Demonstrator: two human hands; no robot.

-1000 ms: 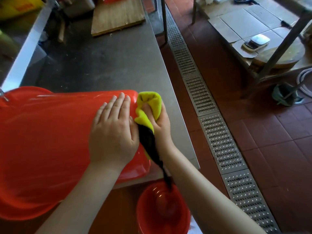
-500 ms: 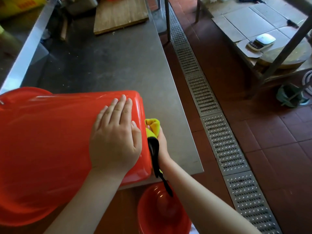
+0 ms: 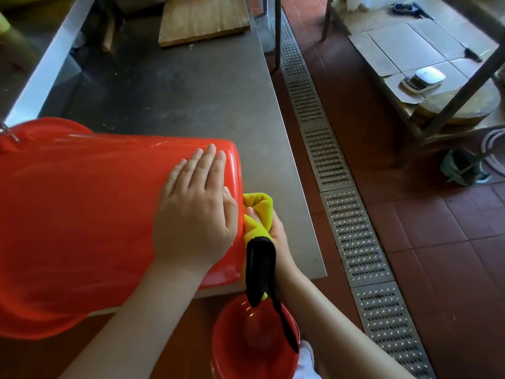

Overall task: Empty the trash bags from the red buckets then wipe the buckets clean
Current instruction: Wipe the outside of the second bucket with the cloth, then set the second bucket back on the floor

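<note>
- While the steel tabletop (image 3: 191, 86) carries it, the big red bucket (image 3: 82, 214) lies on its side along the near edge, its base end pointing toward the near right corner and part of its body hanging over the near edge.
- Across the red tile floor to the right runs a metal drain grate (image 3: 352, 222), parallel to the tabletop's right edge.
- At the far edge of the tabletop sits a wooden board (image 3: 202, 17).
- Below the near right corner, on the floor, stands a smaller red bucket (image 3: 246, 343), open side up.
- I lay my left hand (image 3: 195, 212) flat on the upper side of the big red bucket near its base end, fingers straight and together, palm pressing down.
- My right hand (image 3: 276, 233) is just beside the bucket's base end, fingers curled round a yellow cloth (image 3: 259, 212) bunched in my grip and touching the base.
- From that cloth a black part (image 3: 259, 266) hangs down past the near edge, its tip over the smaller red bucket.
- On a low shelf well to the right rests a small white scale (image 3: 423, 79).
</note>
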